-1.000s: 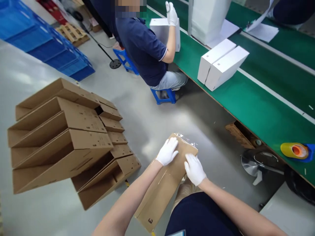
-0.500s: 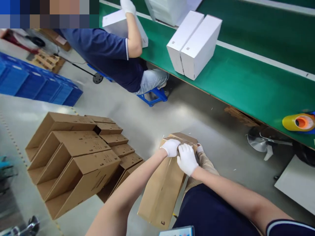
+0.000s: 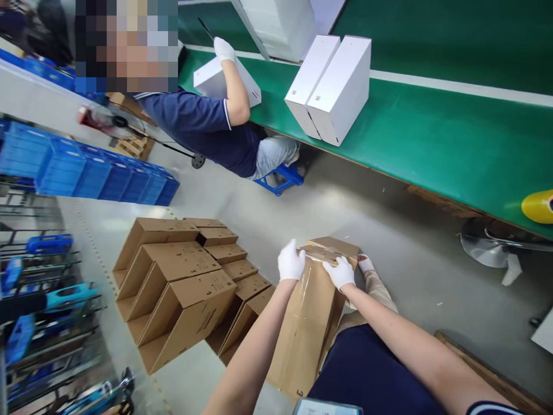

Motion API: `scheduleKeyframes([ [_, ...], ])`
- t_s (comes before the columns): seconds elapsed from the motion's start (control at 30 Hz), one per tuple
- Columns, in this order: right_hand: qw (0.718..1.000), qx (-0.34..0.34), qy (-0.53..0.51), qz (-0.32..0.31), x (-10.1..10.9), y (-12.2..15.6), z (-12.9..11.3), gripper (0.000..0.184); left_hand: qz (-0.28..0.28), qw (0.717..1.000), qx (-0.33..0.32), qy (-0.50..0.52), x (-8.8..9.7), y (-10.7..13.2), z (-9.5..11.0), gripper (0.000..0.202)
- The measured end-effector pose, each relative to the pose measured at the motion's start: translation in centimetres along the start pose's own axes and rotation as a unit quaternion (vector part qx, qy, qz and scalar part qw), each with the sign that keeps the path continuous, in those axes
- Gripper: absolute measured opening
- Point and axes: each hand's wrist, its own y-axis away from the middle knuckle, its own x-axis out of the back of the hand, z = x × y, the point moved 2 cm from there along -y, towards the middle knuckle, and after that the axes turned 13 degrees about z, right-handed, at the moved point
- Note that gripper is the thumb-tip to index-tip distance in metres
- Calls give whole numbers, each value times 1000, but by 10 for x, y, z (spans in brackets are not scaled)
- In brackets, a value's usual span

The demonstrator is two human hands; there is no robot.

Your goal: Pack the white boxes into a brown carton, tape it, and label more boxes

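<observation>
A long brown cardboard box (image 3: 298, 331) stands in front of me, its seam running lengthwise, with shiny clear tape (image 3: 305, 279) over the top near the far end. My left hand (image 3: 290, 262), in a white glove, is at the box's far left edge, thumb apart from the fingers. On the right, my right hand (image 3: 341, 273), also gloved in white, rests on the top by the taped far end with its fingers spread. A flap (image 3: 332, 245) shows at that end, beyond both hands.
To the left stand several open cardboard boxes (image 3: 190, 300) and stacked blue crates (image 3: 108, 170). A co-worker (image 3: 207, 129) sits on a blue stool (image 3: 280, 180) at the green bench (image 3: 423, 138), which bears white boxes (image 3: 341, 86) and a yellow tape roll (image 3: 538, 206).
My hands were close together on the taped end; now they are apart, left hand at the left edge, right hand slightly to the right. The view has shifted left.
</observation>
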Motion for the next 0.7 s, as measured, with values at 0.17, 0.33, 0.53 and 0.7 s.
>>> scheduleKeyframes([
  [0.17, 972, 231, -27, 32, -2, -16, 13, 52, -197, 977, 86, 12, -17, -46, -32, 54],
  [0.33, 971, 234, -45, -1, -3, -17, 26, 56, -269, 953, -136, -33, -14, -41, 14, 55],
  [0.53, 952, 296, 42, 72, 13, 15, 15, 45, -12, 993, -90, 72, -24, -12, -11, 50],
  [0.7, 945, 317, -76, 30, 42, 10, -15, 33, 93, 990, -7, 107, -63, -4, -36, 47],
])
